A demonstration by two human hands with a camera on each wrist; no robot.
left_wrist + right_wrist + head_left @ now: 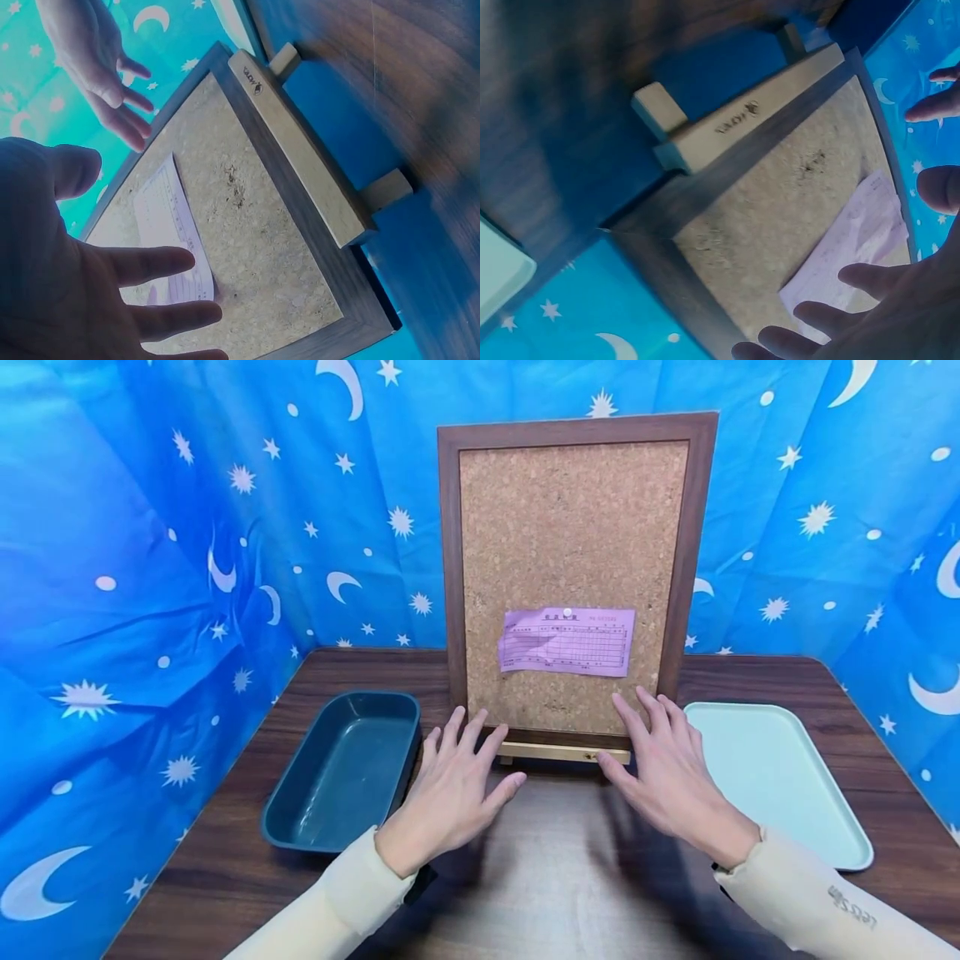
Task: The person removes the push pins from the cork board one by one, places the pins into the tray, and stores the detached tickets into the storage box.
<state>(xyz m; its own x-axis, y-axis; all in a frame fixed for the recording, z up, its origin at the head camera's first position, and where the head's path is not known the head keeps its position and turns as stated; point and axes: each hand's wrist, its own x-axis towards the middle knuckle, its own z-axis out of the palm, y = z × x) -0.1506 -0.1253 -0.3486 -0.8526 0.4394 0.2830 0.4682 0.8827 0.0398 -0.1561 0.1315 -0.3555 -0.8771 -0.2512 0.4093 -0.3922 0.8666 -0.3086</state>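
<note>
A framed cork board [570, 527] stands upright on a wooden easel, its lower edge at the pale ledge [558, 752]. Low on the cork hangs a purple printed form [566, 647], fixed by a white pushpin [567, 612] at its top edge. My left hand [453, 789] is spread in front of the board's lower left corner, palm down and holding nothing. Opposite it, my right hand [667, 772] is spread by the lower right corner, also with nothing in it. Both wrist views show the fingers extended, overlapping the form [176, 225] there.
To the left of the board sits a deep dark teal tray [279, 810]. A flat mint-green tray [780, 785] lies at the right. Everything stands on a dark wood table [525, 893], with a blue curtain [187, 527] of moons and stars around it.
</note>
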